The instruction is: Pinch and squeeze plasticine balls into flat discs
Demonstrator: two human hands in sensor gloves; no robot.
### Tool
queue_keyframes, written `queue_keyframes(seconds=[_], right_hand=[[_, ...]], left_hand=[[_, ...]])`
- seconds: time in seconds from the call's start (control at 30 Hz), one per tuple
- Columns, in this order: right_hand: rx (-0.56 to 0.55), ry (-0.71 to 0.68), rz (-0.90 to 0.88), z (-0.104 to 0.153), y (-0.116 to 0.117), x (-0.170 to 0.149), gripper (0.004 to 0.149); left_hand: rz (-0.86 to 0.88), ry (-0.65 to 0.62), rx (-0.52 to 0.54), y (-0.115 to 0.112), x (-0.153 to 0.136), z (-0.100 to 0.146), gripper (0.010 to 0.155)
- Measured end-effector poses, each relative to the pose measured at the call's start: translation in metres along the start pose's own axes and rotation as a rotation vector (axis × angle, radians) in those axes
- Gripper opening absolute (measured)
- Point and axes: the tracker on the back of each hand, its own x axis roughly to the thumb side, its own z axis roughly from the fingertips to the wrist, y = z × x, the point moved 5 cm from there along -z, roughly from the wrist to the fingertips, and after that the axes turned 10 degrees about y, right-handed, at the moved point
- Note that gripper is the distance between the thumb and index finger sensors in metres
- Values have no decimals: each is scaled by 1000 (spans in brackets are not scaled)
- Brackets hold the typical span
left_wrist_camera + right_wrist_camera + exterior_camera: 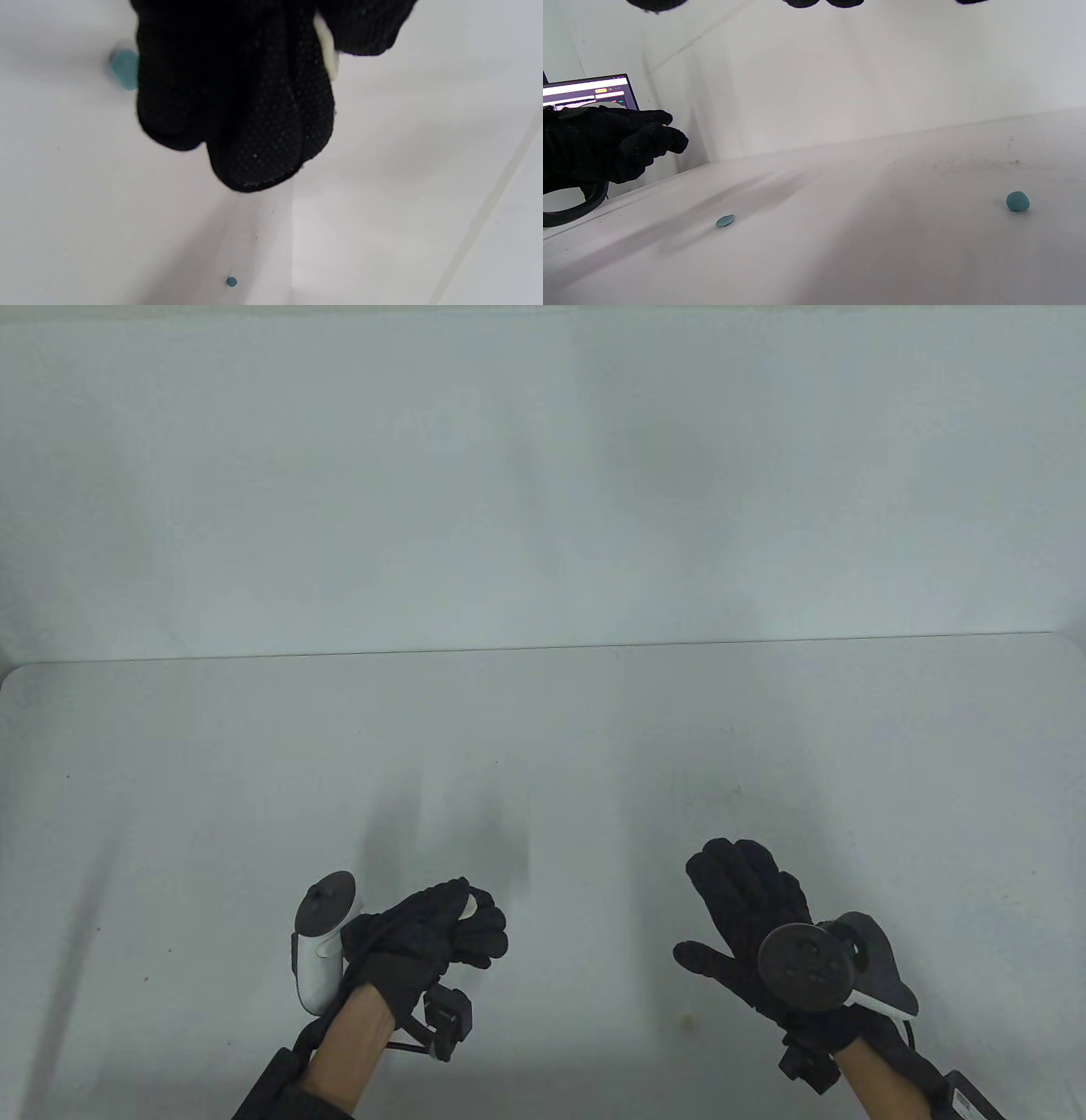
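White plasticine piece (pixel 326 51) pinched in left hand (pixel 424 937) grip, apparently flattened; right hand (pixel 751 920) held spread, nothing gripped, above table (pixel 543 746).

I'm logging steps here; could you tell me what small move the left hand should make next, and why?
Probably squeeze harder: the left hand pinches a white plasticine piece between thumb and fingers, with only its edge showing. The right hand is spread and holds nothing.

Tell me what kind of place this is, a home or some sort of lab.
Most likely a lab or recording setup, not a home. Both hands wear black sensor gloves with a tracker strapped on, the work goes on at a plain white table against a bare white wall, and a laptop screen runs beside it.
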Motion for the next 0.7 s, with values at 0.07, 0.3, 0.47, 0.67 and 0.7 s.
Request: queue_keyframes(seconds=[0.07,0.3,0.47,0.67,0.7], right_hand=[[-1,1,2,0,0,0,84],[-2,1,0,1,0,0,84],[1,2,2,1,0,0,84],[1,1,2,1,0,1,84],[-1,0,1,1,0,1,84]], left_hand=[[48,-18,-72,-4,-2,-2,58],[104,-31,-160,-13,-5,-3,82],[40,-14,-79,-8,-4,-2,55],[-62,-29,5,-4,4,1,43],[-82,-42,3,-4,6,1,43]])
